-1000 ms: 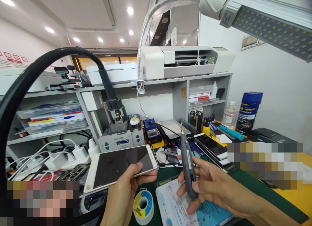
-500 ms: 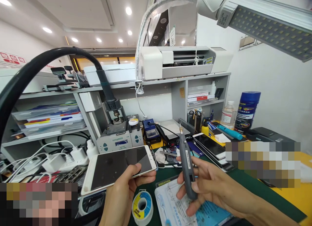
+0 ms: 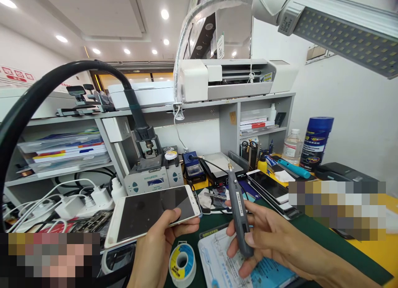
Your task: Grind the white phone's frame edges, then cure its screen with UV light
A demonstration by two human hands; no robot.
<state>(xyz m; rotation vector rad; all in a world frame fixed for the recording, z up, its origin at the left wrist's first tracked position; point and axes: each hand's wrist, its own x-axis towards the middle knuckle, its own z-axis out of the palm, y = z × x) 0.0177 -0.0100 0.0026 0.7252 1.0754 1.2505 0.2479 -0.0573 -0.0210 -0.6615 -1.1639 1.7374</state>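
A white-framed phone (image 3: 143,215) with a dark screen lies in my left hand (image 3: 168,232), thumb on the glass and fingers beneath its right end. My right hand (image 3: 264,234) is closed around a grey pen-shaped tool (image 3: 239,213), held nearly upright with its thin metal tip pointing up. Under the right hand is a white and blue printed mat (image 3: 214,259). A solder wire spool (image 3: 182,265) with a yellow and blue label stands on the green surface between my hands.
Behind are a grey rework station (image 3: 152,178), a blue soldering stand (image 3: 193,168) and more phones (image 3: 270,186). A clear bottle (image 3: 291,147) and a blue can (image 3: 316,143) stand at the right. White chargers (image 3: 70,205) crowd the left; a lamp (image 3: 348,35) hangs overhead.
The view has shifted very slightly. The grey tool's lower end sits a touch further right and lower; both hands keep their holds.
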